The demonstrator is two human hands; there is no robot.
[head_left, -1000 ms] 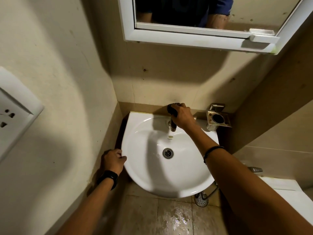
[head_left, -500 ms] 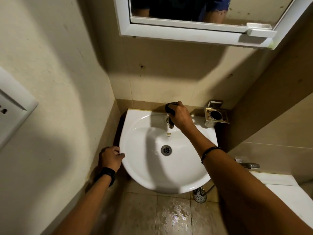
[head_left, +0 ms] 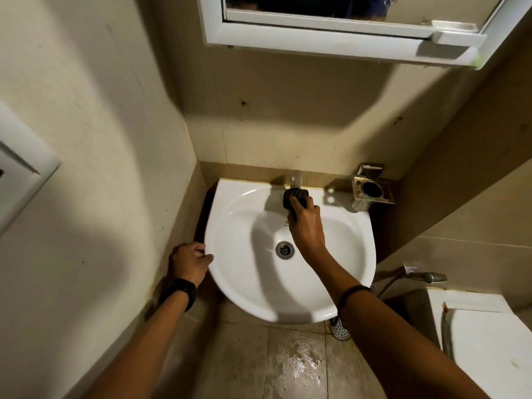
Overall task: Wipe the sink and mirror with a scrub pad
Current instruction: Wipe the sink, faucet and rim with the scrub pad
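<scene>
The light I saw was warm, yellowish and rather dim, and it seemed to come from above. The mirror frame threw a broad shadow on the back wall, and a large soft shadow lay on the left wall. Dark bands of shadow crossed the bright white sink. The wet floor gave a small glare. The wide lens bent the edges, and the mirror frame looked slightly smeared.

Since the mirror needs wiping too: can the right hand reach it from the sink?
Probably yes. The right hand, gripping the scrub pad at the sink, has only bare wall between it and the mirror above.
</scene>
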